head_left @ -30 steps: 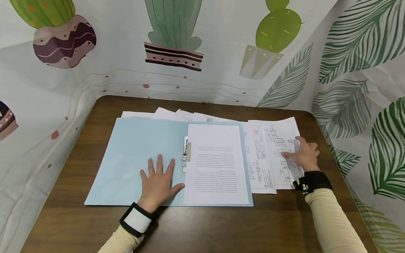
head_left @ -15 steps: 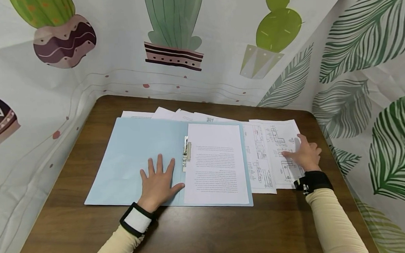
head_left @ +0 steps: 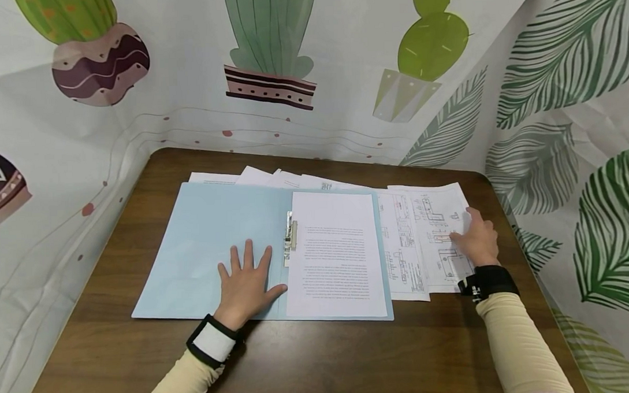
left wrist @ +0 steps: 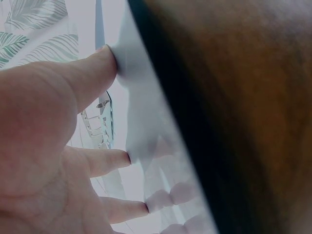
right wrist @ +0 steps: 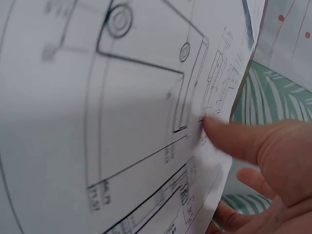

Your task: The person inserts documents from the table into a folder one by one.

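Observation:
A light blue folder (head_left: 216, 223) lies opened flat, with a metal clip (head_left: 289, 238) along its spine. On its right half sits a sheet of printed text (head_left: 333, 271). My left hand (head_left: 243, 288) rests with spread fingers on the folder's left cover, its thumb tip beside the spine. Right of the folder, a technical drawing sheet (head_left: 437, 215) overlaps another drawing sheet (head_left: 400, 257). My right hand (head_left: 479, 241) pinches the outer drawing at its right edge. The thumb (right wrist: 234, 136) presses on the printed face, while the other fingers are curled at the edge, partly hidden.
Several white papers (head_left: 256, 175) stick out behind the folder's far edge. All lie on a brown wooden table (head_left: 320, 358). A cloth printed with cacti and leaves (head_left: 341, 62) hangs close along the table's back and sides.
My right thumb has drawn to the right across the drawing, closer to its edge and the other fingers. The outer drawing has shifted slightly right. My left hand stays in place.

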A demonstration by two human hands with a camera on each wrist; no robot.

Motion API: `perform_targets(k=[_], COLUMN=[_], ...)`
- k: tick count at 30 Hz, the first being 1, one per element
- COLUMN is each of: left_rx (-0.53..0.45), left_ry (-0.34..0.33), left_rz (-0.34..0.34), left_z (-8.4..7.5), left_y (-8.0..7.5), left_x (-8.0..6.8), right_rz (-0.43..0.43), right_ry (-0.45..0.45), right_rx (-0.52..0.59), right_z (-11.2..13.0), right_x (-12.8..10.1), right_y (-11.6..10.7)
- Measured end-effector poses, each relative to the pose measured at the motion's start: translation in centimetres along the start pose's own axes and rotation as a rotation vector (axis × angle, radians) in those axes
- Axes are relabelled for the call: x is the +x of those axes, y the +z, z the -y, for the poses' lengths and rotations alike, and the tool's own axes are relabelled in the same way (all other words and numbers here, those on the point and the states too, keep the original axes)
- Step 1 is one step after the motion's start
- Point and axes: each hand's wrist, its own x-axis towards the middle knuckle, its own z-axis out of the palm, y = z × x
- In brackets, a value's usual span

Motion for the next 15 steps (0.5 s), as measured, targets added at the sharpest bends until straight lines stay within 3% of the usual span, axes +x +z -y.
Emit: perform_targets(k=[9, 15], left_rx=[-0.006, -0.008], left_ry=[0.003, 0.003], left_rz=[0.000, -0.004], left_z=[-0.1, -0.1], left_y=[-0.2, -0.2], left_x=[-0.1, -0.1], right_rz=[-0.017, -0.044], right_ry=[0.106, 0.131], right_rx=[0.033, 0.055], right_z=[-0.7, -1.3], right_x=[0.2, 0.3], right_y=[-0.5, -0.7])
